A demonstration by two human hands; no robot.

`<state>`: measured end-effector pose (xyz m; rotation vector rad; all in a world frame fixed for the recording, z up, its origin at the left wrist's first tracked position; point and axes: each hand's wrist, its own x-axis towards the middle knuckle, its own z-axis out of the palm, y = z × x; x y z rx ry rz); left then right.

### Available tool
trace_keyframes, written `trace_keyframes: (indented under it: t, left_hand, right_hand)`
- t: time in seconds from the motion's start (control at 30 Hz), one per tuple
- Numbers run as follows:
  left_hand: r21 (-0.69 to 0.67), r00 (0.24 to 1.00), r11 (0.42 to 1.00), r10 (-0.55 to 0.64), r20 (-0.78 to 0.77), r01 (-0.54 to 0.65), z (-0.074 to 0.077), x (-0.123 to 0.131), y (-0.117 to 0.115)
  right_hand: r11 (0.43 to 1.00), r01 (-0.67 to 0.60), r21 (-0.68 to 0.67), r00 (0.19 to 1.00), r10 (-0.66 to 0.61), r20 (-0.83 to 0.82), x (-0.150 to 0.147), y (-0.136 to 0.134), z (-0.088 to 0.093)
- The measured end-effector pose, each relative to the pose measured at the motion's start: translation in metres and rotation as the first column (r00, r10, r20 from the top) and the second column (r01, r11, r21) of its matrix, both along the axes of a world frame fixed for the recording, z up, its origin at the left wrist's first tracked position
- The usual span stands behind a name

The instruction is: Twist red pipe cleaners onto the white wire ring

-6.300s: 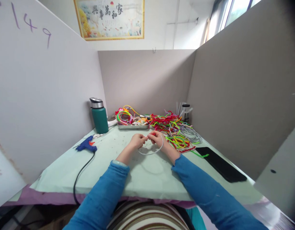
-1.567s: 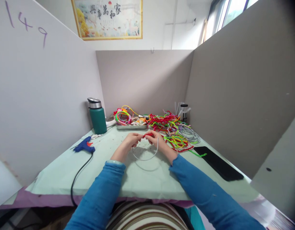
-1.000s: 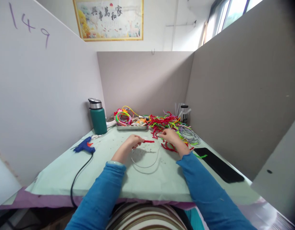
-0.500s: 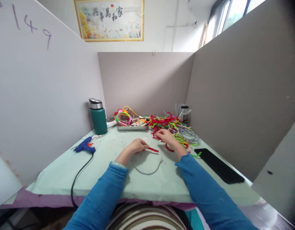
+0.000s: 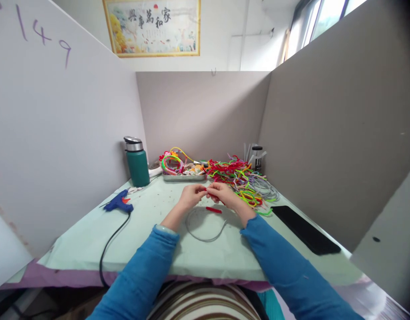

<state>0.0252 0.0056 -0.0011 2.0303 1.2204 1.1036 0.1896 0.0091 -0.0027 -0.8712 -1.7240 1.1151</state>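
Observation:
My left hand (image 5: 191,196) and my right hand (image 5: 224,194) meet over the middle of the table, fingertips pinched close together. Between them shows a bit of red pipe cleaner (image 5: 205,190), both hands closed on it; most of its length is hidden by the fingers. Just below the hands, a short red pipe-cleaner piece (image 5: 214,210) lies on the cloth. Nearer to me rests a thin grey curved band (image 5: 207,240), its open end toward the right. Behind my right hand spreads a tangled heap of colourful pipe cleaners (image 5: 230,169).
At the back stands a metal tray (image 5: 184,178) with looped bands and small pieces. A green bottle (image 5: 137,164) is at the left, with a blue glue gun (image 5: 118,202) and its cord nearer. A black phone-like slab (image 5: 305,230) lies right. Grey partitions (image 5: 205,111) enclose the table.
My left hand has let go of the short red piece, now lying on the table, and moved up. My right hand has come left from the heap with red pipe cleaner to meet it.

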Motion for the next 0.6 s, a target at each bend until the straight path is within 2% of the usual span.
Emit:
trace_keyframes:
  t: [0.17, 0.27, 0.37, 0.47, 0.6]
  left_hand:
    - [-0.015, 0.996, 0.998, 0.064, 0.063, -0.063, -0.002, -0.001, 0.004]
    - [-0.112, 0.981, 0.989, 0.109, 0.158, -0.092, -0.001, -0.002, 0.004]
    - [-0.261, 0.954, 0.965, 0.114, 0.277, -0.039, 0.002, -0.003, 0.001]
    - [-0.398, 0.931, 0.915, 0.088, 0.354, 0.065, 0.002, -0.005, 0.000]
    - [-0.433, 0.919, 0.887, 0.024, 0.394, 0.162, 0.000, -0.008, 0.001]
  right_hand:
    - [0.999, 0.029, 0.024, 0.998, -0.030, 0.052, 0.000, 0.001, -0.002]
    - [0.998, 0.041, 0.039, 0.993, -0.045, 0.108, 0.001, 0.002, -0.002]
    - [0.995, 0.066, 0.074, 0.988, -0.075, 0.136, 0.002, 0.005, -0.003]
    - [0.992, 0.073, 0.104, 0.984, -0.088, 0.152, 0.003, 0.008, -0.006]
    - [0.992, 0.097, 0.086, 0.984, -0.108, 0.142, 0.005, 0.012, -0.010]
